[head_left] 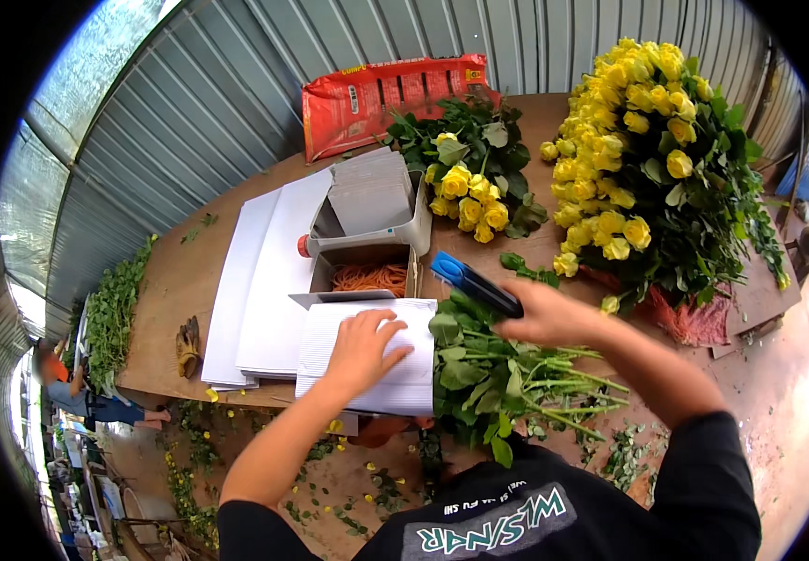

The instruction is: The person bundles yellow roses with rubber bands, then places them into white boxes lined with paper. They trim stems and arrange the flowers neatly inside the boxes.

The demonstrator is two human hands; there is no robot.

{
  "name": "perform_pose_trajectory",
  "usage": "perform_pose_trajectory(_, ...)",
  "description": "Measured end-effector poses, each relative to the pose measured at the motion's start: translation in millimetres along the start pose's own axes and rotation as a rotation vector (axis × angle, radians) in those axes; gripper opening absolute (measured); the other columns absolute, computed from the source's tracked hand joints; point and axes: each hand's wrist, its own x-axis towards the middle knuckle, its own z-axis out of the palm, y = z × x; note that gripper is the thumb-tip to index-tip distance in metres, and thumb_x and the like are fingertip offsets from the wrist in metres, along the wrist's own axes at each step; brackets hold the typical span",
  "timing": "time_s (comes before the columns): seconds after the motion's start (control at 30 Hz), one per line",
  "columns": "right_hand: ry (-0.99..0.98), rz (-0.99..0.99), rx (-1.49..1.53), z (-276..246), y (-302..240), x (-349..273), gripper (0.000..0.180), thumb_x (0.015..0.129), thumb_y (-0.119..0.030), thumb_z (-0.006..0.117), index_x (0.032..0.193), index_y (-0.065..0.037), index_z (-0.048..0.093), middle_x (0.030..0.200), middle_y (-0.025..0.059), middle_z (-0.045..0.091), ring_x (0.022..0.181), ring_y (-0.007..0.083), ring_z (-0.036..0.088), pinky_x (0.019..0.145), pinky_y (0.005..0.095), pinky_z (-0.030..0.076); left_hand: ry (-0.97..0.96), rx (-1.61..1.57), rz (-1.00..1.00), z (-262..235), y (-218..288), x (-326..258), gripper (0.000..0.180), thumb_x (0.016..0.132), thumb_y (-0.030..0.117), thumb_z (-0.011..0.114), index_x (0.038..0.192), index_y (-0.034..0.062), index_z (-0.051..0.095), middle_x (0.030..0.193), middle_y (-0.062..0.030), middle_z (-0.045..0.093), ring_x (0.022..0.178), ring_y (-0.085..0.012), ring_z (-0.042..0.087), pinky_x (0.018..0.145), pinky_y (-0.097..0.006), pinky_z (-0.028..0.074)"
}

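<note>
My left hand (361, 352) lies with its fingers spread on a sheet of white corrugated cardboard (330, 369) near the table's front edge. From the right side of this sheet stick out the leaves and green stems of a bunch of flowers (489, 383); any blooms are hidden under the cardboard. Just above the leaves, my right hand (545, 313) is closed round a blue and black stapler (476, 283), its blue end pointing up and left. Directly beyond the cardboard stands an open box (367, 257) holding orange rubber bands (369, 278).
Stacked white sheets (269, 271) lie left of a cut-open container (400, 234) of grey cards (372, 192). Yellow roses (470, 196) and a large rose pile (638, 150) lie beyond. A red bag (386, 98), a glove (187, 348) and another person (77, 397) are also visible.
</note>
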Motion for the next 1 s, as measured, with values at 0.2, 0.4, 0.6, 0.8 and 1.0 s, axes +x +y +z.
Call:
perform_pose_trajectory(0.2,0.184,0.366,0.436,154.5,-44.0,-67.5,0.04,0.071,-0.022,0.058,0.099,0.005,0.048,0.076,0.0144,0.056,0.069,0.022,0.054,0.065,0.0335,0.044,0.102,0.047,0.13,-1.1,43.9,-76.9,0.045,0.057,0.021,0.072,0.097,0.0104,0.053,0.103,-0.0057,0.05,0.1,-0.0235,0.047,0.084,-0.037,0.036)
perform_pose_trajectory(0.4,0.351,0.453,0.63,217.1,-25.3,-48.8,0.034,0.068,-0.016,0.056,0.096,0.001,0.049,0.07,0.0062,0.053,0.057,0.0141,0.049,0.053,0.0277,0.042,0.28,0.01,0.188,36.5,33.1,-83.3,0.023,0.06,0.013,0.065,0.08,0.0094,0.055,0.084,-0.0002,0.055,0.087,-0.0169,0.054,0.074,-0.03,0.043)
perform_pose_trajectory(0.6,0.079,0.618,0.822,183.3,-42.7,-66.8,0.025,0.078,-0.014,0.051,0.096,0.004,0.052,0.088,0.0132,0.061,0.074,0.0198,0.06,0.06,0.0336,0.051,0.372,-0.032,0.267,42.8,24.2,-84.9,0.007,0.064,0.011,0.058,0.068,0.0084,0.053,0.074,-0.0017,0.054,0.076,-0.0176,0.055,0.066,-0.03,0.045)
perform_pose_trajectory(0.8,0.012,0.78,0.895,174.6,-99.8,-89.3,0.027,0.076,-0.015,0.055,0.093,0.006,0.052,0.079,0.0135,0.06,0.067,0.021,0.061,0.054,0.0357,0.051,0.364,-0.05,0.259,44.5,21.1,-89.3,0.009,0.065,0.013,0.06,0.066,0.0092,0.052,0.071,-0.0016,0.051,0.074,-0.0174,0.054,0.064,-0.03,0.044)
perform_pose_trajectory(1.0,0.399,0.56,0.558,229.1,-67.7,-68.0,0.022,0.069,-0.014,0.056,0.083,0.003,0.052,0.065,0.0048,0.052,0.054,0.0134,0.048,0.048,0.0284,0.041,0.499,-0.1,0.225,50.4,21.5,-91.0,0.015,0.061,0.014,0.066,0.07,0.011,0.054,0.073,0.0002,0.052,0.073,-0.0173,0.054,0.063,-0.029,0.044)
